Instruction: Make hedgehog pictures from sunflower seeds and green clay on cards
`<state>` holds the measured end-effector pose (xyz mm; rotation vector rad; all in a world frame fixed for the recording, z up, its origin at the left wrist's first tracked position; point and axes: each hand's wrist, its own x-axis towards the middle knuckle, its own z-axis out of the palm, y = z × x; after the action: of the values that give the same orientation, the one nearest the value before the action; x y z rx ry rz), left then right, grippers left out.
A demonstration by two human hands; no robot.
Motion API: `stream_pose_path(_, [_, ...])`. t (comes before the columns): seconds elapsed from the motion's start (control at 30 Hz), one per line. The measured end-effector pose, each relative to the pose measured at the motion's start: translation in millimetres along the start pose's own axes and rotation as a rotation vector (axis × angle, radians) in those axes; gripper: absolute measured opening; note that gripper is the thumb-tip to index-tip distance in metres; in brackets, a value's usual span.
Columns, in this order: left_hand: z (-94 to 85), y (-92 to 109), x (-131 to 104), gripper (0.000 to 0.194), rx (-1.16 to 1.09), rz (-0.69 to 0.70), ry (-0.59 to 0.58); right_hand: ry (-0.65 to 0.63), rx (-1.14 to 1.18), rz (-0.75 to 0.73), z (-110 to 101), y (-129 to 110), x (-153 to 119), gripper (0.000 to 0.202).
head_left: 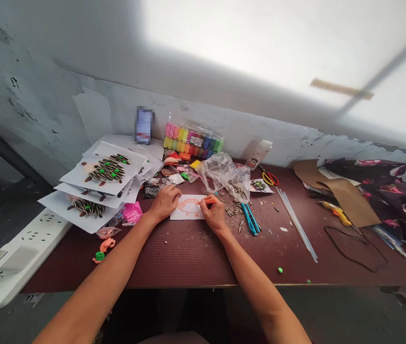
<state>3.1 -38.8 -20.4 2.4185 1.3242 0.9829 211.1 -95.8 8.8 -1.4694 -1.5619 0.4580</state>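
Flat on the desk [196,265], between both hands, a small white paper card [188,208] with an orange outline of a spiny, short-legged animal, hedgehog-like. Pinched in the right grip [213,213], an orange marker pen [209,201], tip at the right end of the outline. Laid over the card's left edge, the left grip [166,201], fingers bent; cannot tell how far curled beneath the palm.

Judging by looks, a very light card, thin but fairly stiff at such a size; likely to skid unless pressed down, and easy to crease at the corners. Best taken by the bare outer margins, away from possibly damp ink. As for the pen, probably light, rigid and slightly slick; best pinched low on the barrel, near the tip.

Of writing, little to make out. On the clear pack of coloured modelling clay [181,138], white labels [198,142] with dark, code-like squares, too small to read. On the white bottle [258,155], a small printed figure without legible lettering. On the phone [144,125], a screen pixelated beyond reading.
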Motion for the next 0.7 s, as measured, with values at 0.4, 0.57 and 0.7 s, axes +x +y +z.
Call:
stream_pose_path(0.4, [0.3,-0.8,-0.5,0.019,-0.019,-0.005,-0.002,-0.136,0.013,-0.075,12.8,-12.2,-8.4,0.031])
stream_pose_path(0.57, [0.7,-1.3,-0.3,0.019,-0.027,-0.008,-0.011,-0.154,0.027,-0.094,12.6,-10.9,-8.2,0.030])
stream_pose_path(0.7, [0.7,-1.7,0.0,0.019,-0.026,-0.008,-0.008,-0.160,0.036,-0.097,11.4,-11.8,-8.1,0.029])
